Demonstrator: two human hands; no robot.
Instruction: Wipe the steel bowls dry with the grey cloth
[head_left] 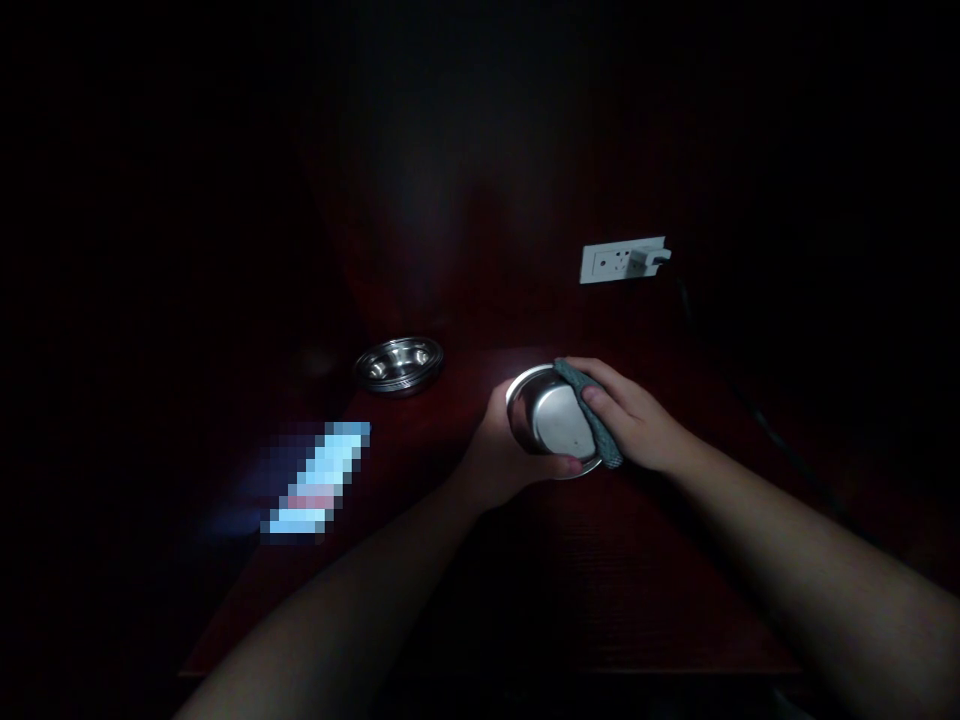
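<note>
A shiny metal bowl (559, 420) is tilted so that its flat underside faces me. My left hand (506, 455) grips it from the left, the thumb lying across the lower rim and the other fingers mostly hidden behind. A grey-green cloth (589, 410) is pressed against the bowl's right side by my right hand (626, 415), whose fingers close over it. To the left, several similar metal bowls (401, 365) appear stacked, open side up, on the dark red table (435, 440).
Left of my hands lies a bright, pixelated rectangle (319, 485), its content blurred. A white wall socket (622, 260) with a plug (651, 261) in it is at the back right; a dark cable (765, 425) runs down to the right. Surroundings are very dark.
</note>
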